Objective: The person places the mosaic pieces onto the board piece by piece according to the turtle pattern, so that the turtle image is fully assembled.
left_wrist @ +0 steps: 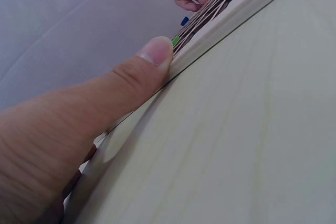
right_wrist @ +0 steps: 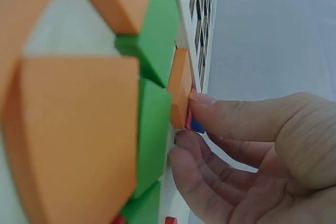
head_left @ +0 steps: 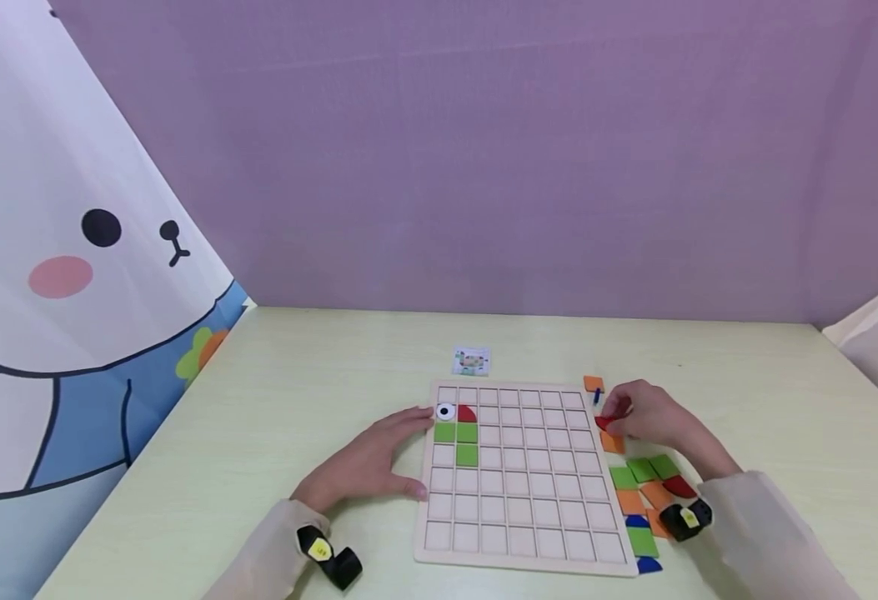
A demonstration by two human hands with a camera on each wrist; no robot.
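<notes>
My left hand point(head_left: 367, 462) lies along the left edge of a pale wooden grid board point(head_left: 524, 508), fingers spread, with fingertips and thumb at the rim. In the left wrist view the thumb point(left_wrist: 131, 74) presses the board's side. Past the board's right edge, my right hand point(head_left: 644, 412) pinches a small red piece point(head_left: 602, 423) between thumb and fingers, close over an orange square point(head_left: 613, 442). On the board's upper left sit a round eye tile point(head_left: 445, 412), a red quarter-round tile point(head_left: 466, 413) and several green squares point(head_left: 467, 455).
Loose green squares point(head_left: 642, 542), orange squares point(head_left: 629, 502), blue pieces point(head_left: 649, 566) and a red rounded piece point(head_left: 679, 487) lie right of the board. A small picture card point(head_left: 472, 361) lies behind it. A purple curtain point(head_left: 521, 167) hangs at the table's back.
</notes>
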